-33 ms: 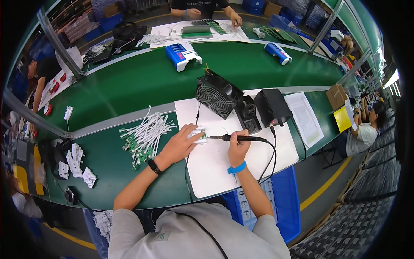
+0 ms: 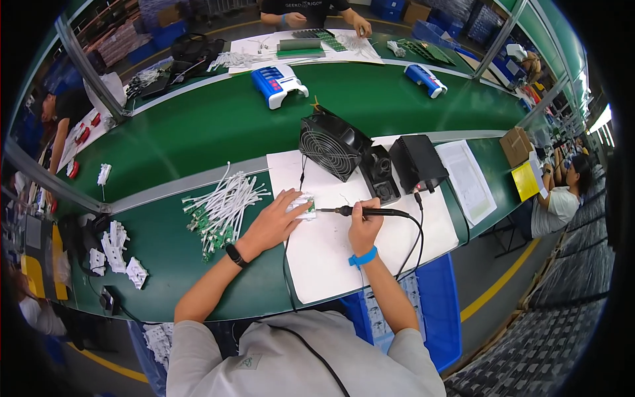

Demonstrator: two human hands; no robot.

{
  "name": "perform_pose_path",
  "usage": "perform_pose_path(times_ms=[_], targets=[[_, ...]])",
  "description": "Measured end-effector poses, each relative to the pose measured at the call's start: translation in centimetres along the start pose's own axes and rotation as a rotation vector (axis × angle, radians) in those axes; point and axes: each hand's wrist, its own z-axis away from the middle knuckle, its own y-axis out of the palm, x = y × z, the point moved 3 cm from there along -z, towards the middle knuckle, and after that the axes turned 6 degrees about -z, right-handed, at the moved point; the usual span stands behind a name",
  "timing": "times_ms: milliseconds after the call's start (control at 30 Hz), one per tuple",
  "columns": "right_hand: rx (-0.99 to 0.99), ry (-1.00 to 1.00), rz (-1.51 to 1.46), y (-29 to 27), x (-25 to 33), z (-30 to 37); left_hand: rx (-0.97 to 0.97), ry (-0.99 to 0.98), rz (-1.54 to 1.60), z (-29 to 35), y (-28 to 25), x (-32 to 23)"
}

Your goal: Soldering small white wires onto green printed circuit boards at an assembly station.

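My left hand point(image 2: 275, 220) lies over a small white plastic part point(image 2: 305, 213) with a green circuit board on it, its fingers holding the part down on the white sheet point(image 2: 324, 264). My right hand point(image 2: 365, 228) grips a soldering iron point(image 2: 374, 212) by its black handle. The iron's thin metal tip points left and reaches the green board's right edge; whether it touches cannot be made out. From the handle a black cord loops back to a black box point(image 2: 418, 163). Left of my left hand lies a heap of white wires with small green boards point(image 2: 228, 205).
A black fan point(image 2: 331, 147) and a black iron stand point(image 2: 380, 175) stand beyond my hands. White plastic parts point(image 2: 116, 246) lie at the left. Papers point(image 2: 467, 182) lie at the right. Blue-and-white housings point(image 2: 278, 86) sit on the green belt point(image 2: 357, 89). A blue bin point(image 2: 444, 311) is below the table edge.
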Motion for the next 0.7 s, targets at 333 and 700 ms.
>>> perform_pose_path(times_ms=[333,700], targets=[[0.073,-0.006,0.025,0.56,0.48,0.16,0.022,0.001,0.028,-0.05,0.05,0.02],[0.061,-0.051,0.038,-0.14,-0.24,0.22,0.010,0.004,-0.025,-0.01,0.00,-0.25]])
